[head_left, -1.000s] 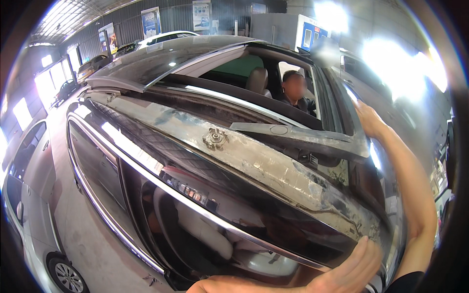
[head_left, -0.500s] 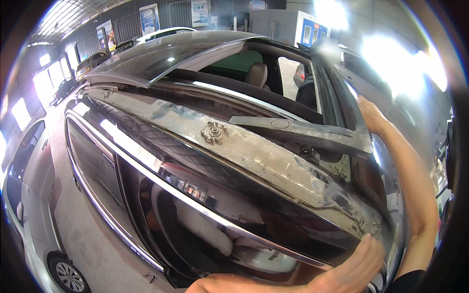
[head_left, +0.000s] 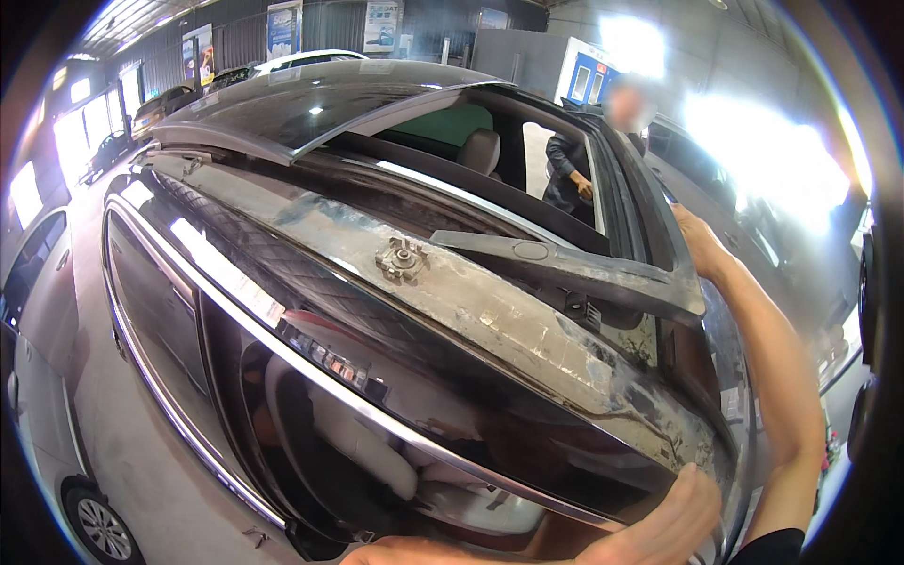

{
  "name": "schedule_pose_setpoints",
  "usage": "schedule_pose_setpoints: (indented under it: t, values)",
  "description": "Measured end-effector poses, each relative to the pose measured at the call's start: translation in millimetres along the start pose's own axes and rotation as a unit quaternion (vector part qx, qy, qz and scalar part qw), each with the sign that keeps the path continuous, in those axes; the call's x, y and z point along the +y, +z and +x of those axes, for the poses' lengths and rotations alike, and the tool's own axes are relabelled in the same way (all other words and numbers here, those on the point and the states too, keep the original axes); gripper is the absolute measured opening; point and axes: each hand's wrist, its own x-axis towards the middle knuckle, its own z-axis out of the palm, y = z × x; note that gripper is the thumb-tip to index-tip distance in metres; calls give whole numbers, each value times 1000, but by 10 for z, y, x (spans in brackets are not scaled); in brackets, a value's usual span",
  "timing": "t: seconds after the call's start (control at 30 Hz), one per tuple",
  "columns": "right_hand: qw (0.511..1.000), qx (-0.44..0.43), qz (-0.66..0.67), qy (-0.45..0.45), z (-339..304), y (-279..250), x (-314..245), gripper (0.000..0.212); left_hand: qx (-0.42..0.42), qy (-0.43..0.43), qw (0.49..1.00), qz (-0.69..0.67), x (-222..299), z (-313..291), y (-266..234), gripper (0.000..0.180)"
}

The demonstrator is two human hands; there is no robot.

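A dark L-shaped trim panel (head_left: 617,275) lies over the front of a black car's open roof. My right hand (head_left: 699,243) holds its front edge, fingers curled behind it and partly hidden. Lower right, my left hand (head_left: 673,518) rests at the front end of the bare, dusty roof channel (head_left: 490,306), its fingers extended close together against the roof edge. I see nothing held in it. A small metal bracket (head_left: 403,259) sits in the channel. Under the panel's near arm shows a dark clip-like part (head_left: 581,307). Beyond the panel, the roof opening shows a seat headrest (head_left: 480,151).
A tilted dark glass roof panel (head_left: 339,99) rises behind the opening. Across the car stands another person (head_left: 565,169), a hand seen through the opening. A silver car (head_left: 47,414) is parked at left. Chrome trim (head_left: 395,424) lines the near side windows.
The view has shifted slightly. The trim panel's near corner and my right hand appear a little lower. The other person's arm and hand now show through the opening.
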Motion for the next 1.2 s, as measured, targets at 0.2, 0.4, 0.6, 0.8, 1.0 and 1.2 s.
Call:
schedule_pose_setpoints:
  t: [0.2, 0.4, 0.6, 0.8, 1.0, 1.2]
  values:
    - [999, 1, -2, -36, 4, 0, 28, 46, -10, 3, 1000, 7, -17, -20, -20, 40]
    - [1000, 3, 10, -27, -3, 30, -2, 45, -3, 1, 1000, -10, -133, -94, -5, 40]
    - [995, -4, 102, 1, -20, 27, -20, 44, -5, 5, 1000, -14, -143, -110, 29, 40]
    - [1000, -9, 12, -16, 26, 8, 87, 48, 2, 1, 1000, -13, -115, -121, 21, 40]
    - [997, -29, -60, 39, -7, -45, -89, 50, -2, -5, 1000, 6, 27, -24, 37, 40]
    - [997, -5, -79, -1, -22, -6, 4, 52, -84, 15, 995, -44, -61, 131, -175, 37]
